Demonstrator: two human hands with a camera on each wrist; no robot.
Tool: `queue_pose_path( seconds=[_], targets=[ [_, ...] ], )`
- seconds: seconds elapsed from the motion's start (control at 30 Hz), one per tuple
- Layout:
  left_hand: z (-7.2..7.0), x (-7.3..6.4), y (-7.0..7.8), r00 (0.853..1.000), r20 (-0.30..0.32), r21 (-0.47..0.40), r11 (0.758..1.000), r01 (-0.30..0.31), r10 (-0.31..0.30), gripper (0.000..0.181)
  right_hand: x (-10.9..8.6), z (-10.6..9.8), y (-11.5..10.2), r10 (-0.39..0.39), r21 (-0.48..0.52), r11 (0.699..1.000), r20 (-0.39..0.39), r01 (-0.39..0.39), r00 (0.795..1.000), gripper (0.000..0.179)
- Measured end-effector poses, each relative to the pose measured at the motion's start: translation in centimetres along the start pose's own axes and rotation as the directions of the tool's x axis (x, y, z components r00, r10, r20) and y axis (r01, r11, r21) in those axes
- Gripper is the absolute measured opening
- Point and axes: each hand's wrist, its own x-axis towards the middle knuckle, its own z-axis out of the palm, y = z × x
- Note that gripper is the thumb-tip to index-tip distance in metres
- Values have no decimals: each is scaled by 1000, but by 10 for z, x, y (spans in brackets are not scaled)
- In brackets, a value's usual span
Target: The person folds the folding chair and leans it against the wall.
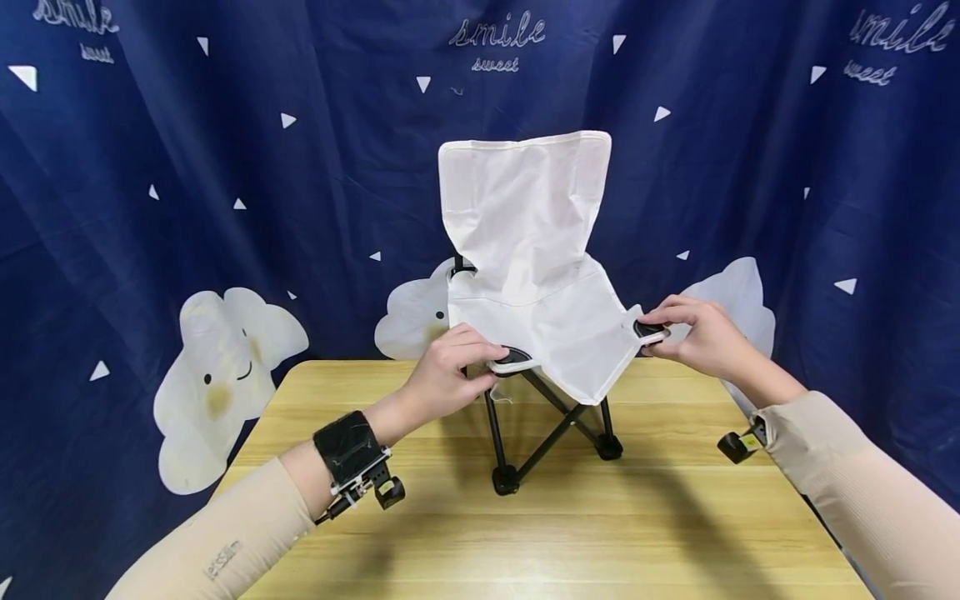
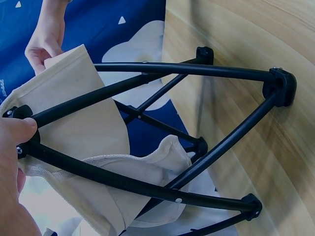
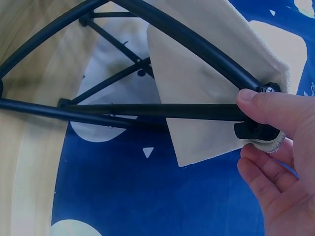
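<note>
A small folding chair [image 1: 525, 308] with white fabric and black tube legs stands spread on the table. My left hand [image 1: 455, 371] grips its front left seat corner, where a black plastic joint meets the fabric. In the left wrist view the thumb [image 2: 22, 129] presses on that joint beside the tubes. My right hand [image 1: 693, 333] pinches the front right corner, with the thumb [image 3: 248, 98] on the black joint [image 3: 258, 129] in the right wrist view. Beneath the seat the black tubes [image 2: 98, 172] cross each other and end in black feet [image 2: 279, 87].
The wooden table [image 1: 420, 533] carries the chair near its far edge. Behind it hangs a dark blue curtain [image 1: 337, 167] with white triangles and clouds [image 1: 217, 392]. Each wrist wears a small camera [image 1: 388, 492].
</note>
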Motion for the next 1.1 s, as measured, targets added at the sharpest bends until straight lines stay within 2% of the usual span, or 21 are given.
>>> queue_pose_path(
  seconds=[0.3,0.53,1.1],
  targets=[
    [-2,2,0,1000,7,13,1000,16,-16,35,2,1,0,2,5,1000,6,-2,1000,43],
    [-2,6,-2,1000,-13,25,1000,12,-11,35,8,4,-1,-3,29,1000,8,3,1000,42],
    [0,16,-9,999,-43,36,999,14,-13,33,21,5,-13,64,58,996,73,-68,995,38]
  ],
)
